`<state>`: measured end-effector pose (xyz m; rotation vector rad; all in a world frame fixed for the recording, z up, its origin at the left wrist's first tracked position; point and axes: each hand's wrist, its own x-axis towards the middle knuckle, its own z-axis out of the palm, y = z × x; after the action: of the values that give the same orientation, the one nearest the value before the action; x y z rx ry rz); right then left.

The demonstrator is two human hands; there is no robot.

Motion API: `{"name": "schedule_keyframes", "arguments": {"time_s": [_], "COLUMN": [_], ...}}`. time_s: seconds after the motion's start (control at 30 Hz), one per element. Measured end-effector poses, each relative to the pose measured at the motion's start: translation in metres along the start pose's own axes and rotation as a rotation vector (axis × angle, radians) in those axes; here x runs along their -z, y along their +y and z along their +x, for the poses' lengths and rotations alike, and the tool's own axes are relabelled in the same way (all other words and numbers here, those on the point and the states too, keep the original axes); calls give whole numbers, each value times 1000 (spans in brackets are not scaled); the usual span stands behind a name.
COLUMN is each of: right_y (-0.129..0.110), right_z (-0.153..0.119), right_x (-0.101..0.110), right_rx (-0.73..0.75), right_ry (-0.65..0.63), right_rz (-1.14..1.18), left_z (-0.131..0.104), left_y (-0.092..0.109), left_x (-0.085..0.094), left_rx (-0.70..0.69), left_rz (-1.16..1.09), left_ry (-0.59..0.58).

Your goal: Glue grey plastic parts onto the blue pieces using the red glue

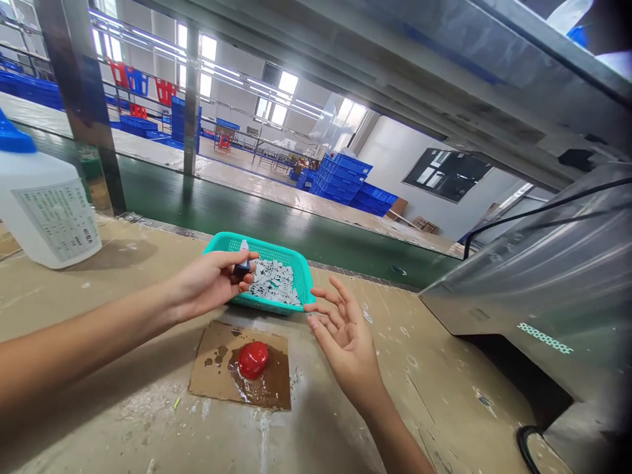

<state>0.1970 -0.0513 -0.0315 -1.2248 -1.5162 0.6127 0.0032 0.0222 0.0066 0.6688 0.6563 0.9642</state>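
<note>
My left hand [212, 284] pinches a small dark blue block-like piece [241, 268] with a pale pointed tip. It is held above the near left side of a turquoise plastic basket [307, 280]. Many small light grey pieces [276, 282] lie loose inside that basket. Beside the basket's right corner, my right hand [349, 339] is open, palm inward, fingers slightly curled and apart, with nothing in them. Between my forearms, a wet, glossy red rounded object [253, 360] rests on a damp piece of brown cardboard [210, 382].
A large white jug [52, 210] with a blue cap stands at the left. Beyond the worn table [162, 434] runs a green conveyor belt [237, 204]. On the right is a metal machine housing [553, 283] with cables; a metal beam [375, 59] crosses overhead. Blue crates [340, 178] are stacked farther back.
</note>
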Motion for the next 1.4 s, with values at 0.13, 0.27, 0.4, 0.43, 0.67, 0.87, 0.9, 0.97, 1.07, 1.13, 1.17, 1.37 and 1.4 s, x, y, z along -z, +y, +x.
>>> {"name": "schedule_keyframes", "arguments": {"time_s": [0.13,0.27,0.4,0.43,0.67,0.87,0.9,0.97,1.07,1.13,1.17,1.37,1.4], "right_y": [8,10,17,18,4,17,20,23,23,22,23,4,-6], "right_z": [4,3,1,1,52,108,111,113,111,109,109,107,104], "right_x": [2,0,-2,-2,-12,-37,-39,-42,-42,-41,-41,-32,-30], "right_rx": [-15,7,5,11,115,-13,-39,-76,-85,-78,-75,-10,13], "right_ry": [-37,-46,-10,-2,-246,-477,-506,-540,-554,-544,-532,-354,-319], "right_rz": [-40,-59,-72,-88,-668,-958,-982,-1013,-1013,-998,-987,-796,-745], "left_z": [2,2,5,6,13,10,10,11,13,13,12,6,5], "left_y": [6,4,2,2,-2,-4,-3,-3,-2,-2,-2,-1,-1], "left_x": [10,12,15,16,23,21,22,25,31,32,32,24,23], "left_rx": [-74,-99,-84,-80,-63,-34,-20,16,74,95,101,131,129], "left_rz": [60,105,95,81,69,113,101,59,-3,-13,-7,55,78], "left_ry": [-173,-232,-232,-234,-341,-423,-439,-484,-574,-617,-629,-567,-557]}}
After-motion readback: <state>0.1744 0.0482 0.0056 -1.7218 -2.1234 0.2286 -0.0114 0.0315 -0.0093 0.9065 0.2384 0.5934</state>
